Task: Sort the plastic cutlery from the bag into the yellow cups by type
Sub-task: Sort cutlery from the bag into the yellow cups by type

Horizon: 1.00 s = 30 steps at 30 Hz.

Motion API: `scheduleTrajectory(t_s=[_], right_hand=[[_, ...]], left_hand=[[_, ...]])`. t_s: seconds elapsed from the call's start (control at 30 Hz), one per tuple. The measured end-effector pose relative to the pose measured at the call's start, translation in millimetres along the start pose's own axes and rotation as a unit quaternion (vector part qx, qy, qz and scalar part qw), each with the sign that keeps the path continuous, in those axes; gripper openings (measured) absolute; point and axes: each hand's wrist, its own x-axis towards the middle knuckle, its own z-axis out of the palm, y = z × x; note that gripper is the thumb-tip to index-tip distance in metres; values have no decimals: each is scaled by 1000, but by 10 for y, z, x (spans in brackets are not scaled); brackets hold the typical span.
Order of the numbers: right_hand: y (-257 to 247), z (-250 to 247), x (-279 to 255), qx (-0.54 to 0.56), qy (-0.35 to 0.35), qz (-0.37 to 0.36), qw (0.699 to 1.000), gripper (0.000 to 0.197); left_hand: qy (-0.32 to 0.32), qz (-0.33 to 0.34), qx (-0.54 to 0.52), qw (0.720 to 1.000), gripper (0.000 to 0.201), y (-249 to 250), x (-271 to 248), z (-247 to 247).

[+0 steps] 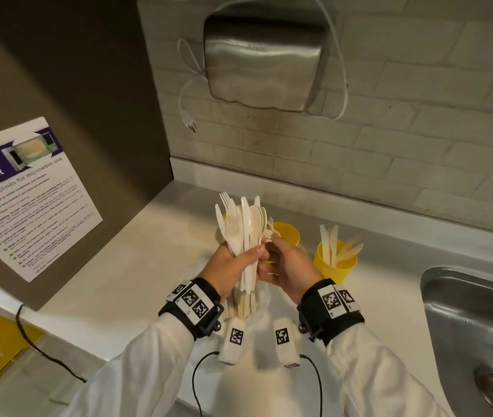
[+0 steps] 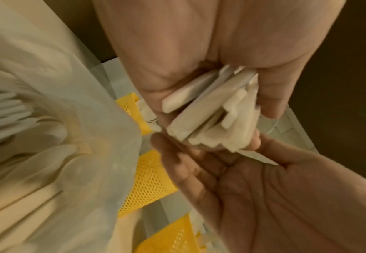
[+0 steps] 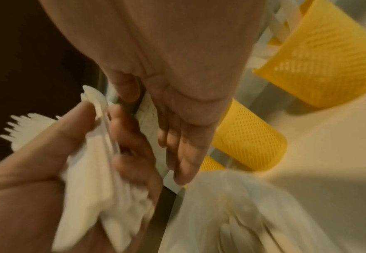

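My left hand (image 1: 233,266) grips an upright bundle of white plastic cutlery (image 1: 243,233): forks, knives and spoons mixed. My right hand (image 1: 287,263) is against the bundle's right side, fingers nearly straight, thumb and forefinger pinching a fork (image 1: 269,231) at its edge. In the left wrist view the handle ends (image 2: 210,119) stick out below my left palm. The translucent bag (image 1: 261,299) with more cutlery sits under both hands. A yellow cup (image 1: 334,266) on the right holds knives (image 1: 329,242). A second yellow cup (image 1: 289,233) stands behind my right hand. A third (image 1: 224,218) is mostly hidden by the bundle.
A steel sink (image 1: 464,311) is set into the counter at the right. On the tiled wall hangs a hand dryer (image 1: 263,61) with a loose plug (image 1: 191,124). A microwave notice (image 1: 20,200) is on the left panel, with a black cable (image 1: 44,353) below.
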Motion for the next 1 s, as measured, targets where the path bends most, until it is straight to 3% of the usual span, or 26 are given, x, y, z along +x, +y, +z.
scheduleTrajectory(t_s=[0.1, 0.27, 0.37, 0.43, 0.57, 0.7, 1.0], right_hand=[[-180, -102, -95, -36, 2, -88, 995, 33], [-316, -100, -263, -89, 13, -190, 978, 23], [-320, -97, -302, -78, 20, -189, 979, 38], [-336, -96, -333, -79, 15, -196, 977, 42], [-388, -88, -390, -105, 31, -241, 964, 30], [-438, -90, -371, -143, 46, -264, 953, 28], [-554, 111, -169, -116, 53, -247, 961, 11]], left_hand=[[-16, -29, -65, 997, 7, 19, -30, 86], [-44, -24, -58, 997, 27, 74, -103, 200], [-60, -33, -77, 995, 39, 82, -133, 225], [-68, -32, -75, 994, 32, 87, -135, 236], [-68, -1, -15, 998, 19, 73, -123, 243], [-61, 13, 9, 998, 23, 99, -109, 194], [-44, 20, 2, 999, 36, 261, 12, -20]])
